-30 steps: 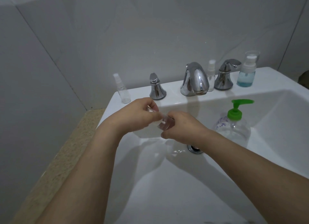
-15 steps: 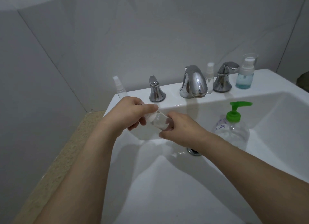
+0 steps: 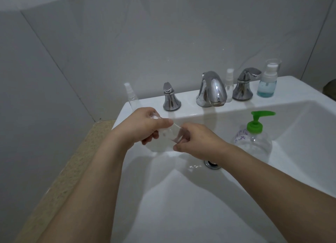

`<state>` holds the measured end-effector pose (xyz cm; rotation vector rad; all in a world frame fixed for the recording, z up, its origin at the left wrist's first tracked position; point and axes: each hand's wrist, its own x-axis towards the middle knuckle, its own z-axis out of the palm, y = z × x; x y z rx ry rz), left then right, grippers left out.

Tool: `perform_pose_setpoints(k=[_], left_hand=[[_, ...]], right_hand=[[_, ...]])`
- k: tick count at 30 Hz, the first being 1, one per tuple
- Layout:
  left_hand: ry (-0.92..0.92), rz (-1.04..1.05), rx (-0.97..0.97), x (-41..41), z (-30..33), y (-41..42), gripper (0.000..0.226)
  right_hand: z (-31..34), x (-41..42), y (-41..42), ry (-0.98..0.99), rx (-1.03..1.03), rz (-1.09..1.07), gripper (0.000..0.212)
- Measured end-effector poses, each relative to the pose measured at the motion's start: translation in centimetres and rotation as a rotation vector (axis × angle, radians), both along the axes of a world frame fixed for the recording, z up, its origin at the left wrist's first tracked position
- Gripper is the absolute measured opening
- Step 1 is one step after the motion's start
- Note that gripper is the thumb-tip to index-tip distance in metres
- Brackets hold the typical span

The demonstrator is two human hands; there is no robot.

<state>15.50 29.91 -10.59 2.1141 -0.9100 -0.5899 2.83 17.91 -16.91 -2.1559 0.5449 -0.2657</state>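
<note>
**Over the sink basin, two hands on a small clear bottle**

Above the white basin, near its back left corner, a small clear bottle lies roughly sideways in the air between both hands. The left hand grips one end, with its fingers curled round it and the thumb laid along the top. The right hand holds the other end, its fingers clamped on the clear plastic. Which end carries the cap I cannot tell, since the hands cover both.

Just right of the right wrist, a clear pump bottle with a green head stands inside the sink, and the chrome drain shows below that wrist. On the back ledge stand a chrome spout and, on either side of it, a left tap handle and a right tap handle. A slim spray bottle stands at the ledge's left end, just behind the left hand. Another small spray bottle sits between the spout and the right handle, and a bottle of blue liquid stands at the far right. Left of the sink runs a speckled table.
</note>
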Motion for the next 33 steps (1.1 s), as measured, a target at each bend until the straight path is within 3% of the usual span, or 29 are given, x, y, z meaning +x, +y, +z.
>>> perform_pose_setpoints(k=[5, 10, 14, 23, 30, 33], left_hand=[[0.014, -0.155, -0.083, 0.4, 0.4, 0.7, 0.034], [0.126, -0.059, -0.057, 0.3, 0.4, 0.6, 0.026], [0.106, -0.008, -0.118, 0.1, 0.0, -0.1, 0.037], [0.128, -0.155, -0.324, 0.1, 0.0, 0.0, 0.034], [0.13, -0.18, -0.259, 0.4, -0.1, 0.1, 0.022], [0.056, -0.124, -0.345, 0.4, 0.1, -0.1, 0.023]], right_hand=[[0.1, -0.1, 0.1, -0.004, 0.248, 0.113, 0.019], [0.1, 0.0, -0.2, -0.03, 0.185, 0.09, 0.019], [0.0, 0.0, -0.2, -0.052, 0.166, 0.06, 0.023], [0.5, -0.1, 0.1, -0.094, 0.416, 0.166, 0.027], [0.0, 0.2, -0.1, -0.132, 0.359, 0.079, 0.029], [0.0, 0.6, -0.1, -0.161, 0.209, 0.034, 0.023]])
